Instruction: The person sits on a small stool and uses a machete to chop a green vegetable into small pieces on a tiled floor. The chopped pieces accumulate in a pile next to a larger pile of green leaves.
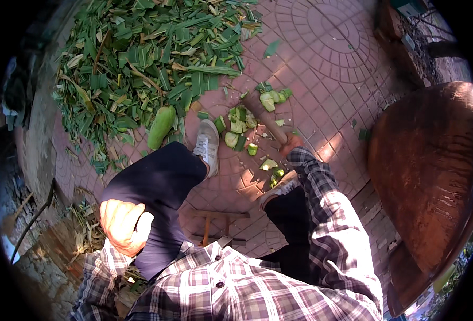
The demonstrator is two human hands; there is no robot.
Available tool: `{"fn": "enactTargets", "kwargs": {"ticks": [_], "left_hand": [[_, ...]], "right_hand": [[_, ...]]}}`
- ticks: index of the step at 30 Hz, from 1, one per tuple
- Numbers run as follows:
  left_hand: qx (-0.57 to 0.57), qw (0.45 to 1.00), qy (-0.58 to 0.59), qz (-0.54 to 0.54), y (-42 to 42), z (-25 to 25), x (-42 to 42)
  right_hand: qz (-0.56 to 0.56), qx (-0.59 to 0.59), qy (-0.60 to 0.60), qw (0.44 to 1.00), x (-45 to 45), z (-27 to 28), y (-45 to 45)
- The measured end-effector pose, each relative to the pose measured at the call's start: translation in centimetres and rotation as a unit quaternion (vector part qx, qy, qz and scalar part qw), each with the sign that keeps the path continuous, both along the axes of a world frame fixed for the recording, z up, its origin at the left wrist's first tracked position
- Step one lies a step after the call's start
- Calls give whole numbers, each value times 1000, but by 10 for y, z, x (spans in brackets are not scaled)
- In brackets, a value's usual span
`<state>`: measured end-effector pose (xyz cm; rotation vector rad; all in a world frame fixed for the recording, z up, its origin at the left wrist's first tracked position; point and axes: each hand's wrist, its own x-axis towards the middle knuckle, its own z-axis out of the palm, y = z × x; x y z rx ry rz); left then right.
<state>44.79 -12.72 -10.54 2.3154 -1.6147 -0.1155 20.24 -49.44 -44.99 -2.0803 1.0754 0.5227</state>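
My right hand [291,143] grips the end of a long brown handle [270,125] of a tool. Its far end reaches among chopped pale-green gourd pieces [238,126] on the paving, and I cannot make out a blade there. More cut chunks [269,100] lie just beyond that end. Smaller bits [268,164] are scattered between the handle and my right shoe [282,186]. Brightly sunlit, my left hand [125,228] rests by my left thigh with its fingers curled in and nothing visible in them. A whole green gourd [161,127] lies beyond my left knee.
A large heap of chopped green leaves [148,60] covers the paving [320,100] ahead and left. On the right stands a big rusty-brown curved vessel [425,172]. Beneath me is a low wooden stool [220,215]. A low concrete ledge [40,140] runs along the left.
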Motion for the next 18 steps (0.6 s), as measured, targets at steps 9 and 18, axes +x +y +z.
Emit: {"fn": "enactTargets", "kwargs": {"ticks": [9, 18], "left_hand": [[19, 1000, -11, 13, 3, 9, -3], [3, 1000, -8, 4, 6, 10, -2]], "right_hand": [[22, 35, -35, 998, 15, 30, 31], [-33, 16, 42, 998, 12, 7, 24]]}}
